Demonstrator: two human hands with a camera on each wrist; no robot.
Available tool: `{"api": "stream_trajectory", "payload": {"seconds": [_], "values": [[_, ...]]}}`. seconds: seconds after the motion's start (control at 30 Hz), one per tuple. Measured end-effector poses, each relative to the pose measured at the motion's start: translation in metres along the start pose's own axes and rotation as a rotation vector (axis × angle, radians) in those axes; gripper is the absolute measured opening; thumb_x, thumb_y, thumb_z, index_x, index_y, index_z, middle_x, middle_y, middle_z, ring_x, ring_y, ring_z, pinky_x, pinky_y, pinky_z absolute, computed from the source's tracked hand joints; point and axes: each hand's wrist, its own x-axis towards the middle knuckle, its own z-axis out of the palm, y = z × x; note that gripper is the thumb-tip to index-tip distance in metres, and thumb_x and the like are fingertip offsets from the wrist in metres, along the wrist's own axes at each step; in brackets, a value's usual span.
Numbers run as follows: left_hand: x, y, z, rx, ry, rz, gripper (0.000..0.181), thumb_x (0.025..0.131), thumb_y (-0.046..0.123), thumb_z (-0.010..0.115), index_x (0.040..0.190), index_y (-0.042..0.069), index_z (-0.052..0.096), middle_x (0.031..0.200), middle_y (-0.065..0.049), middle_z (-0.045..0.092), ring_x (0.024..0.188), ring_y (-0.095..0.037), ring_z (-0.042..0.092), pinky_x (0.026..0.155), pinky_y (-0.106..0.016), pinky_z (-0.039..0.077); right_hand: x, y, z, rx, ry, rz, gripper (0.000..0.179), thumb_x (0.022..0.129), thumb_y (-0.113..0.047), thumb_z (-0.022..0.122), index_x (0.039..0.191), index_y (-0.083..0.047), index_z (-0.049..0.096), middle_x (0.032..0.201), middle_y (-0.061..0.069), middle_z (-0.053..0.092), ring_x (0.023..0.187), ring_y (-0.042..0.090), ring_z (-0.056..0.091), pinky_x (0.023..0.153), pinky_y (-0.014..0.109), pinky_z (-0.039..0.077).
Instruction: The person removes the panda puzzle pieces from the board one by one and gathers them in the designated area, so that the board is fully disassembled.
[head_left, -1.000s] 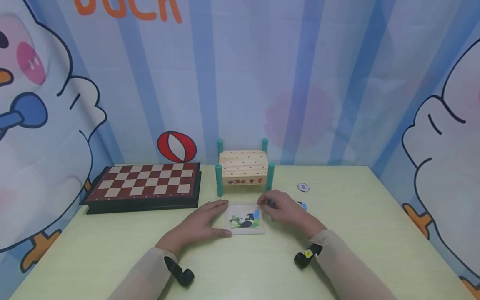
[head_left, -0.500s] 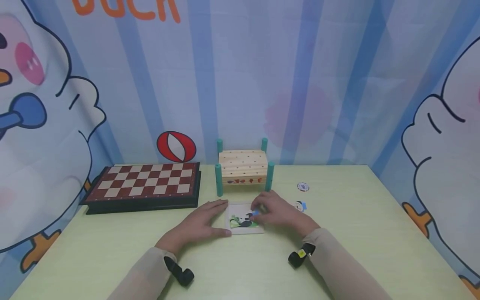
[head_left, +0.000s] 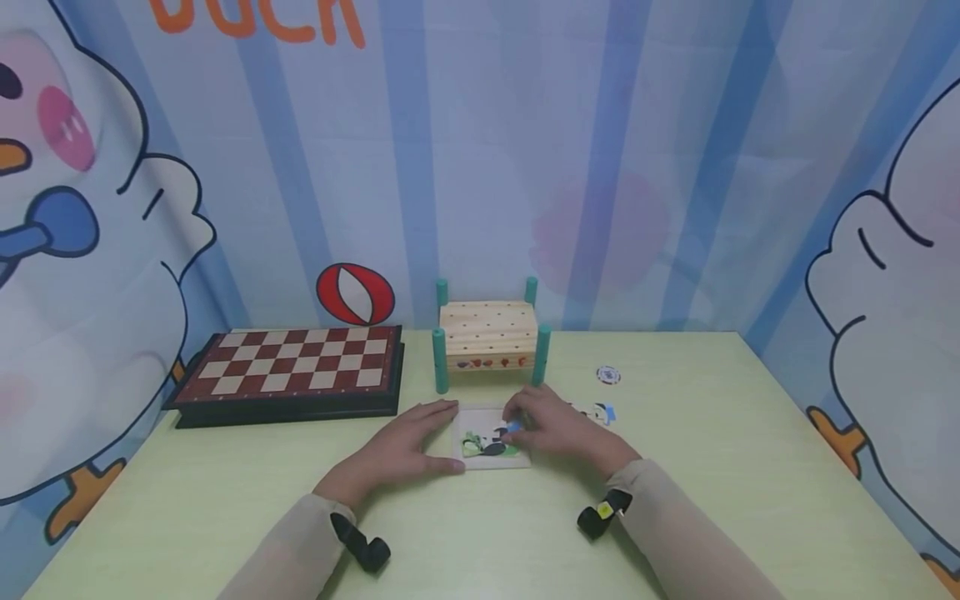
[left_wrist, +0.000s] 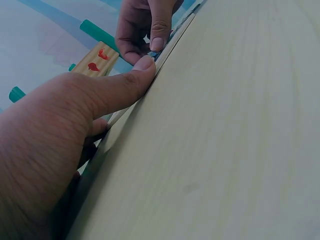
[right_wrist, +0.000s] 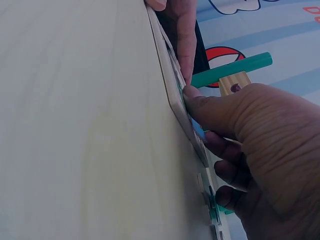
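On the table in the head view lies a small pale puzzle board [head_left: 487, 464], with panda-picture pieces [head_left: 491, 447] fitted into its middle. My left hand [head_left: 397, 446] steadies it at the left edge, fingers straight toward the far corner and thumb [left_wrist: 122, 87] on the near corner. Over the board's right side, my right hand [head_left: 558, 423] pinches a puzzle piece between thumb and fingers. That piece is mostly hidden; some blue [right_wrist: 198, 131] shows beside the thumb in the right wrist view. Loose puzzle pieces [head_left: 602, 413] lie right of the board, partly behind the right hand.
Behind the board stands a small wooden stand [head_left: 487, 321] with green legs and a holed top. A red-and-white chessboard box [head_left: 288, 367] sits at the left. A round chip [head_left: 608, 375] lies at the back right. A printed curtain [head_left: 480, 167] encloses the table.
My right hand has moved left with the piece, from beside the board onto its right side, then stayed there. Loose pieces at the right came into view. The left hand has kept its place.
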Motion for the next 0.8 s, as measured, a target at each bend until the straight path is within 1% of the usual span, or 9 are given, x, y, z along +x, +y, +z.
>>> {"api": "stream_trajectory", "payload": {"seconds": [0.13,0.3,0.43,0.67,0.8], "values": [[-0.0008,0.001,0.0,-0.004,0.005,0.003,0.094,0.081,0.072,0.066,0.157,0.023,0.039,0.162,0.006,0.033,0.15,-0.022,0.027,0.12,-0.051,0.027,-0.0006,-0.0007,0.0002,0.012,0.016,-0.005,0.023,0.093,-0.027,0.074,0.106,-0.01,0.066,0.103,0.0,0.063,0.102,0.02,0.053,0.093,0.042,0.048],[-0.0004,0.0008,0.0001,0.0,0.008,0.004,0.094,0.081,0.072,0.066,0.157,0.023,0.039,0.161,0.006,0.033,0.15,-0.022,0.027,0.12,-0.051,0.027,-0.0012,-0.0014,0.0001,0.017,0.018,0.002,0.022,0.093,-0.028,0.074,0.105,-0.011,0.066,0.103,-0.001,0.063,0.101,0.019,0.053,0.091,0.042,0.048],[-0.0001,0.0009,0.0005,0.003,0.008,-0.002,0.094,0.081,0.072,0.066,0.157,0.024,0.039,0.161,0.007,0.033,0.15,-0.022,0.027,0.12,-0.051,0.028,-0.0012,-0.0016,-0.0002,0.033,0.012,0.014,0.021,0.093,-0.028,0.074,0.105,-0.013,0.065,0.102,-0.003,0.062,0.099,0.018,0.053,0.09,0.04,0.048],[-0.0008,0.0021,0.0004,0.004,0.004,-0.012,0.094,0.081,0.072,0.067,0.157,0.024,0.039,0.161,0.007,0.034,0.149,-0.021,0.027,0.119,-0.051,0.028,0.0005,-0.0002,0.0007,0.064,0.005,0.003,0.022,0.091,-0.022,0.076,0.105,-0.011,0.063,0.099,-0.002,0.062,0.095,0.017,0.055,0.087,0.04,0.05],[-0.0006,0.0023,0.0003,0.005,0.006,-0.012,0.094,0.081,0.071,0.067,0.156,0.024,0.039,0.161,0.006,0.034,0.149,-0.022,0.027,0.119,-0.051,0.028,0.0017,0.0011,0.001,0.082,-0.01,0.028,0.023,0.092,-0.023,0.076,0.106,-0.014,0.06,0.096,-0.005,0.06,0.092,0.015,0.055,0.085,0.037,0.05]]}}
